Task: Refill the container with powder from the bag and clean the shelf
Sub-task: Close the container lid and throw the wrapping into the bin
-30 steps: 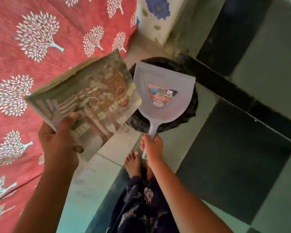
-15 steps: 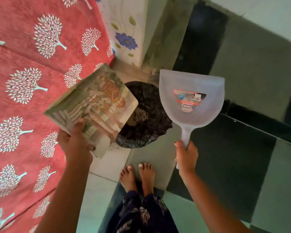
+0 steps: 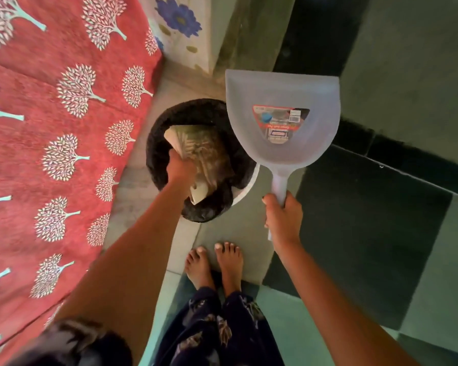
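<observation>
A round bin with a black liner (image 3: 156, 151) stands on the floor in front of my feet. My left hand (image 3: 180, 169) reaches down into it, gripping a folded printed paper (image 3: 206, 157) that sits inside the bin's mouth. My right hand (image 3: 283, 217) holds the handle of a pale translucent dustpan (image 3: 283, 112), raised flat beside the bin's right edge, with a red label on its pan. No powder bag, container or shelf is in view.
A red bedspread with white tree prints (image 3: 64, 128) fills the left side. A white panel with blue flowers (image 3: 180, 25) stands behind the bin. Green and black floor tiles (image 3: 368, 233) lie to the right. My bare feet (image 3: 214, 262) stand just below the bin.
My left hand has lowered the paper from above the bin down into it. The dustpan has shifted right, off the bin's mouth.
</observation>
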Available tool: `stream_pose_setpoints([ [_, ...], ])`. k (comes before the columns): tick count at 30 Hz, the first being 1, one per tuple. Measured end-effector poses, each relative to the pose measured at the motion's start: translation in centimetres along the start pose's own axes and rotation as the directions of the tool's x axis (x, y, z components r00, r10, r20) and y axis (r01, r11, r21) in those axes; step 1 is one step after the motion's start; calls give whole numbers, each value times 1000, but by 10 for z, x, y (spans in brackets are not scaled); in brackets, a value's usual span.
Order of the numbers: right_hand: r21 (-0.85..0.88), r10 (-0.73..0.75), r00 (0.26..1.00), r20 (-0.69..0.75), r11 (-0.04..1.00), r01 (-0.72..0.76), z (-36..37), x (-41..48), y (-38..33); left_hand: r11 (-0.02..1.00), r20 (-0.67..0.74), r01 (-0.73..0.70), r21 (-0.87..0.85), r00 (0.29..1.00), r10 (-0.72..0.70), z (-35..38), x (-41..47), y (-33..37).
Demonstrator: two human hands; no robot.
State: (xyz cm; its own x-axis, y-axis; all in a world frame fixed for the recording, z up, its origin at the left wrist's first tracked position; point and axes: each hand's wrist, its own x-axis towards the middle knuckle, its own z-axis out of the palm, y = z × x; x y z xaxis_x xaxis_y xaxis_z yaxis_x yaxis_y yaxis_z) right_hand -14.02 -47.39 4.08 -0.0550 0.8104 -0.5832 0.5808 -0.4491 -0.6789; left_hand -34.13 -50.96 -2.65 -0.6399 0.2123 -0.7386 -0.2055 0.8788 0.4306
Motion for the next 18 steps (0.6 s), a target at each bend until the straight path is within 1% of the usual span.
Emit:
stream_pose_setpoints([
  [2,0,-7,1000,14,1000,7,0,4,0,967,123,117,226,981,-148,-3,6,5],
  [3,2,-8,1000,14,1000,8,0,5,0,950,151,116,289,975,-165,-6,13,3],
  [4,2,-8,1000,11,1000,8,-1,6,-1,933,167,120,339,968,-185,-11,15,3],
  [6,6,-15,1000,2,1000,15,-4,6,-5,931,173,104,351,969,-173,-20,14,3],
  [8,35,-29,1000,8,999,28,-8,1,-12,939,126,75,336,984,-123,-28,3,1],
  [12,134,-28,998,53,991,21,-25,-25,-37,961,57,-54,271,998,40,-49,-40,6],
  [15,228,-21,993,120,974,-7,-44,-53,-67,972,11,-150,184,989,150,-71,-89,23],
  [18,277,-38,978,204,961,-21,-73,-86,-107,968,-28,-246,46,968,248,-100,-152,58],
])
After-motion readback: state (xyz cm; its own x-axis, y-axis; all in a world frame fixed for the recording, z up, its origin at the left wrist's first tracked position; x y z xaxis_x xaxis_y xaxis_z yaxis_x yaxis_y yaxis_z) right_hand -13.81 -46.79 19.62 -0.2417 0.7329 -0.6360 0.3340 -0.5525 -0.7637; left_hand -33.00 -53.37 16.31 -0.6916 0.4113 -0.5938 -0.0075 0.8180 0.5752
